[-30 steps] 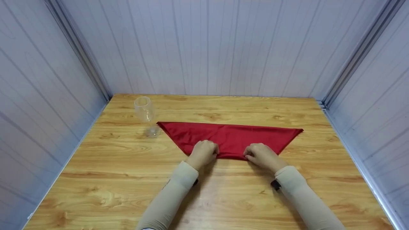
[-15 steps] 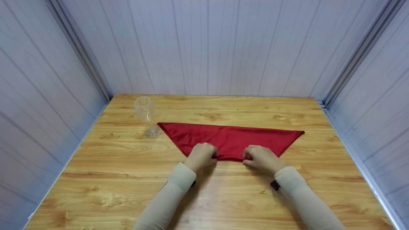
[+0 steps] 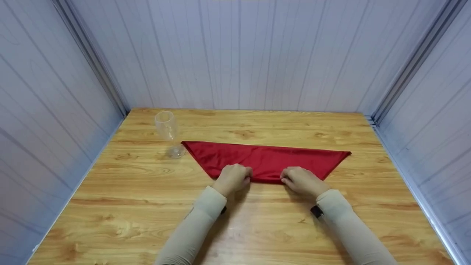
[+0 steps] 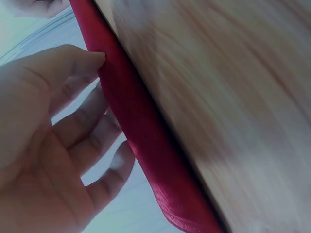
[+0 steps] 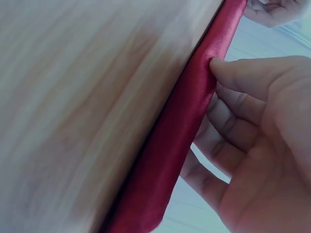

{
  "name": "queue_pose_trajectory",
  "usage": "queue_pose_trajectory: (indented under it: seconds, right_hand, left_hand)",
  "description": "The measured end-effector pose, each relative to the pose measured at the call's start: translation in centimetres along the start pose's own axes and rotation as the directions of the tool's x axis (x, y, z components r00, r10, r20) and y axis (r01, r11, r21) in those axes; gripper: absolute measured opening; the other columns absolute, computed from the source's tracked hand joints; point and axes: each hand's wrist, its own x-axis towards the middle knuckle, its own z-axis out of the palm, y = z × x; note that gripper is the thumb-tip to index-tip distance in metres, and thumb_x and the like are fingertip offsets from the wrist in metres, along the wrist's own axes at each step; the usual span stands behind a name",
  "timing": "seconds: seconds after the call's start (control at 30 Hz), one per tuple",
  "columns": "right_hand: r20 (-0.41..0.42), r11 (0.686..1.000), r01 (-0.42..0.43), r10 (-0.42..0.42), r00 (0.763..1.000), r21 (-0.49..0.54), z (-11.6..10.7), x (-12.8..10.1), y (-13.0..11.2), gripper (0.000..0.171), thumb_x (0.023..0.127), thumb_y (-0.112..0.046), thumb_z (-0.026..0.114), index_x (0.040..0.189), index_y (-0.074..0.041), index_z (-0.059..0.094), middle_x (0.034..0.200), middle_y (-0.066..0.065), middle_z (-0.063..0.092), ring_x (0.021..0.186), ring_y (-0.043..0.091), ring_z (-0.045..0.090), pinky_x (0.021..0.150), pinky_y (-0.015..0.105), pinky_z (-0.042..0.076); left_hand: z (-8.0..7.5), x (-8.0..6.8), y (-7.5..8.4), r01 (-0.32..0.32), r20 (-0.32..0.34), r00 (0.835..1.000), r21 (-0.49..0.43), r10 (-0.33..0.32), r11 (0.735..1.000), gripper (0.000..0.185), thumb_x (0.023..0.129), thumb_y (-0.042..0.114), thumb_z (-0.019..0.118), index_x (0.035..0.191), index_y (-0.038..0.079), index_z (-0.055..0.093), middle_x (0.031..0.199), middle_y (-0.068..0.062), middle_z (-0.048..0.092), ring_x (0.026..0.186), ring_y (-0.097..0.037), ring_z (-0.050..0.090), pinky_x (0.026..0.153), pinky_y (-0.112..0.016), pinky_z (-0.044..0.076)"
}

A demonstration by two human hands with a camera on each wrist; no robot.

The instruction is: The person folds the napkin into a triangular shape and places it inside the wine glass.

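- Since a second ago the near edge of the red cloth [image 3: 265, 160] has crept away from the person, rolled over a little further
- Left hand [image 3: 233, 178] and right hand [image 3: 301, 180] sit side by side, each pinching the rolled hem between thumb and curled fingers [image 4: 92, 138]
- Cloth lies flat on the bench [image 3: 147, 206], its long axis running left to right, straight ahead of both hands
- Neither hand looks nearer, though the blurred wrist views leave that unsure
- A glass [image 3: 167, 132] stands near the cloth's left tip

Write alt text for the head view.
Left hand and right hand pinch the near rolled edge of a red cloth on a wooden table. A clear stemmed glass stands far left.
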Motion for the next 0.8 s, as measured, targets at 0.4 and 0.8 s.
queue_pose_trajectory:
  seconds: [0.4, 0.8]
  right_hand:
    - [-0.009, 0.998, -0.061, 0.061, 0.998, 0.022, -0.13, 0.18, -0.02, 0.007, 0.097, -0.012, 0.064, 0.095, -0.015, 0.059, 0.086, -0.003, 0.061, 0.083, 0.019, 0.063, 0.073, 0.041, 0.052]
    - [-0.015, 0.993, -0.117, 0.117, 0.993, -0.02, -0.46, 0.46, -0.29, 0.011, 0.093, -0.016, 0.071, 0.085, -0.018, 0.065, 0.085, -0.005, 0.057, 0.084, 0.018, 0.058, 0.074, 0.041, 0.051]
  left_hand:
    - [0.26, -0.02, -0.08, 0.083, 0.033, 0.996, -0.068, -0.08, 0.994, 0.008, 0.093, 0.019, 0.073, 0.102, 0.021, 0.073, 0.094, 0.001, 0.073, 0.095, -0.022, 0.069, 0.075, -0.045, 0.056]
    - [0.03, 0.37, 0.39, 0.091, -0.033, 0.996, 0.076, -0.089, 0.993, 0.007, 0.089, 0.025, 0.079, 0.092, 0.022, 0.074, 0.093, 0.0, 0.063, 0.09, -0.024, 0.06, 0.073, -0.04, 0.047]
